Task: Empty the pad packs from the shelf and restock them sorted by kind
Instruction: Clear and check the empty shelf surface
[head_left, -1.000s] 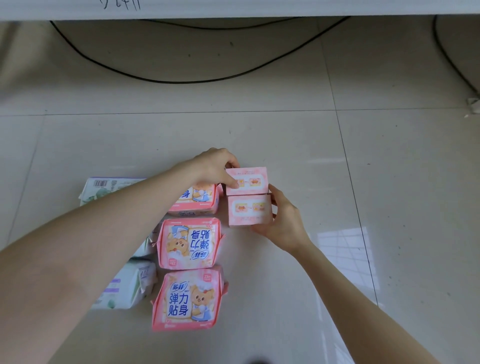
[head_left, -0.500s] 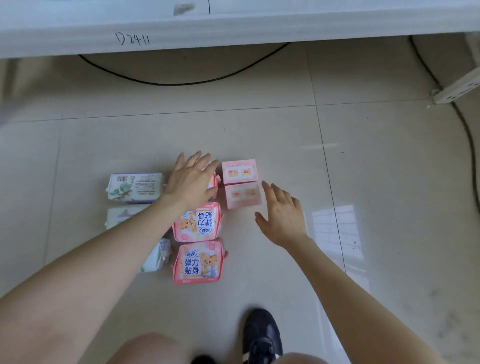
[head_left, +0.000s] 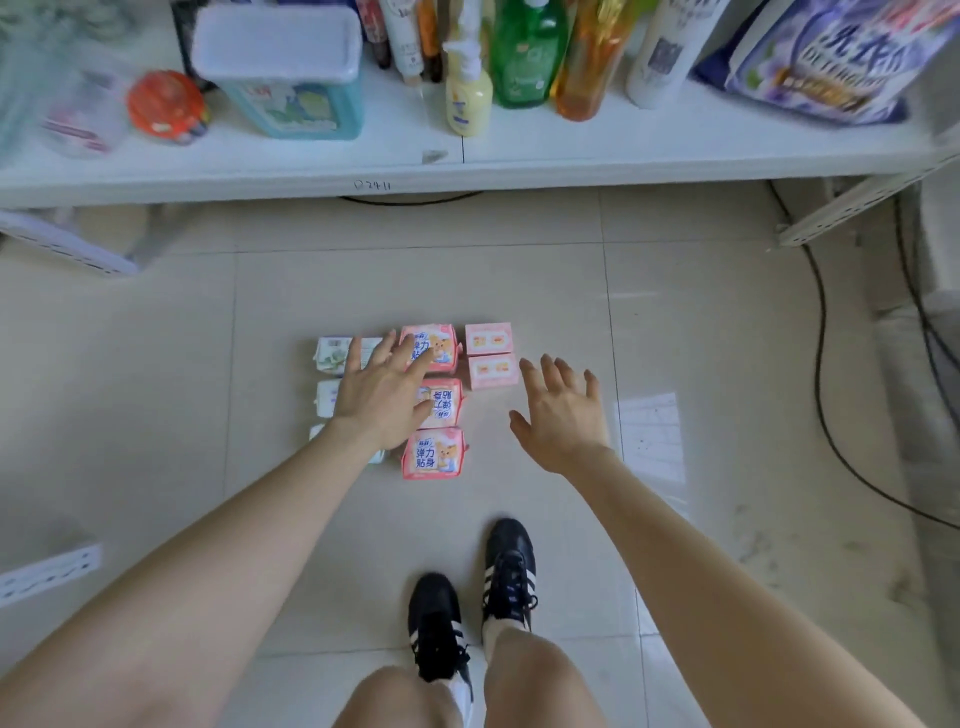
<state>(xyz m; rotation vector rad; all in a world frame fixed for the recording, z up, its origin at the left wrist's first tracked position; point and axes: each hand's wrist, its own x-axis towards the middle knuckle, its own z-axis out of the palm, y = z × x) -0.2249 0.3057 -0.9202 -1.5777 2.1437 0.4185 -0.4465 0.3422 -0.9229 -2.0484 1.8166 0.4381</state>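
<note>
Pad packs lie sorted in columns on the tiled floor. Three pink packs with a bear print (head_left: 434, 453) form the middle column. Two small pink boxes (head_left: 491, 355) sit to their right, one behind the other. White-and-green packs (head_left: 331, 354) make the left column, partly hidden by my arm. My left hand (head_left: 383, 395) hovers open over the left and middle columns, fingers spread. My right hand (head_left: 563, 413) is open too, just right of the small boxes, holding nothing.
A white shelf (head_left: 467, 156) crosses the top, carrying a blue lidded tub (head_left: 283, 73), a green bottle (head_left: 524, 52), an orange bottle (head_left: 589, 62) and a detergent bag (head_left: 831, 57). A black cable (head_left: 821, 364) runs along the floor at right. My black shoes (head_left: 470, 603) stand below the packs.
Both hands let go of the small pink boxes and drew back, open. The view pulled up and away, bringing the shelf and my shoes into sight.
</note>
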